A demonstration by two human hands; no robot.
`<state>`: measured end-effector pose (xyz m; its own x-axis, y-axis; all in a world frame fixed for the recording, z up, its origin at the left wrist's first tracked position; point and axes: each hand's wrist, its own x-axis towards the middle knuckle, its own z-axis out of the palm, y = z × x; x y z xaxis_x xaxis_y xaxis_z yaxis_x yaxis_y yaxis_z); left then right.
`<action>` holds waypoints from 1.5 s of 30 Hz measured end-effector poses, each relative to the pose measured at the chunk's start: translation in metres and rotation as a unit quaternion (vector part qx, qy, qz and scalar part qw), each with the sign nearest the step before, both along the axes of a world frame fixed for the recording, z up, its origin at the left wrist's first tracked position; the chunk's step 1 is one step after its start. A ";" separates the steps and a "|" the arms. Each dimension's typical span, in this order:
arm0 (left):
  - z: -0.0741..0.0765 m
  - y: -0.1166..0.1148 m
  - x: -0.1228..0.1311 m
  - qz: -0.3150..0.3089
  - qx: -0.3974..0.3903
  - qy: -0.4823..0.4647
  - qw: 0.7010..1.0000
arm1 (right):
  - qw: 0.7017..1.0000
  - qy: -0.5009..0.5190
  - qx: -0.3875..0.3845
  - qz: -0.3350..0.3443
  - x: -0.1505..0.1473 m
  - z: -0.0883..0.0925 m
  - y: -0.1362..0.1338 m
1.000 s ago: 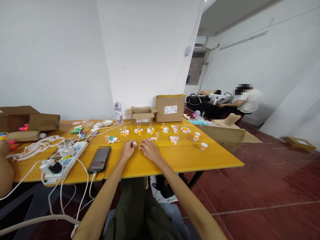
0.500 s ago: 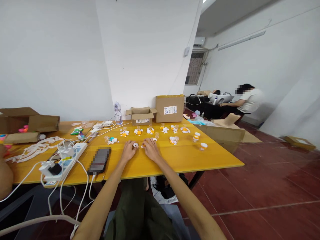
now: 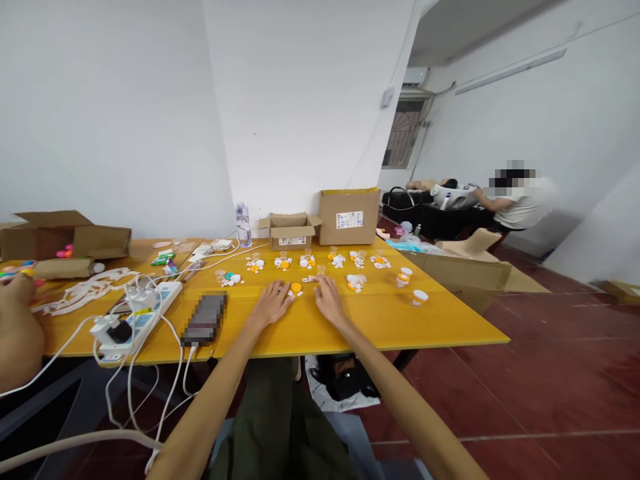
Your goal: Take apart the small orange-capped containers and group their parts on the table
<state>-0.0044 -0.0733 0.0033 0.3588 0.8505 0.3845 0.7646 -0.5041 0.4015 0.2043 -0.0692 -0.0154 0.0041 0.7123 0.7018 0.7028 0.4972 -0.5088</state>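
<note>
On the yellow table [image 3: 370, 320], my left hand [image 3: 273, 303] lies with its fingers spread just left of an orange disc [image 3: 297, 288] and small white pieces. Whether anything lies beneath its fingertips is hidden. My right hand [image 3: 327, 299] is to the right of the disc, fingers apart, its tips beside a small clear cup [image 3: 321, 271] and some white bits. Beyond the hands are several little heaps of white and orange parts, such as one pile [image 3: 356, 283]. A heap with a teal disc [image 3: 229, 277] sits to the left.
Two cartons, one open [image 3: 291, 233] and one larger [image 3: 349, 217], stand at the wall by a bottle [image 3: 243, 225]. A phone [image 3: 205, 319], power strip [image 3: 145, 323] and cables lie left. Lidded cups [image 3: 420, 297] are right. Another person's hand [image 3: 17, 293] is far left.
My hands have moved apart, uncovering the orange disc between them. The white round piece at my left fingertips no longer shows. The whole view has shifted, and the other person's hand has come further in.
</note>
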 end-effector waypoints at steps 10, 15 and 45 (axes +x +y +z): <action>-0.001 0.009 0.036 0.019 -0.015 -0.005 1.000 | 0.982 0.169 -0.070 -0.047 0.019 -0.017 0.024; 0.003 0.018 0.063 0.043 -0.030 -0.007 0.999 | 0.977 0.185 -0.088 -0.063 0.016 -0.014 0.040; 0.003 0.065 0.103 -0.048 -0.059 -0.168 0.983 | 0.989 0.136 -0.057 -0.002 0.017 0.014 0.025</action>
<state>0.0986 -0.0086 0.0061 0.3086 0.8649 0.3958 0.5302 -0.5019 0.6834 0.2212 -0.0442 -0.0011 0.1848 0.7869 0.5888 0.5341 0.4225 -0.7323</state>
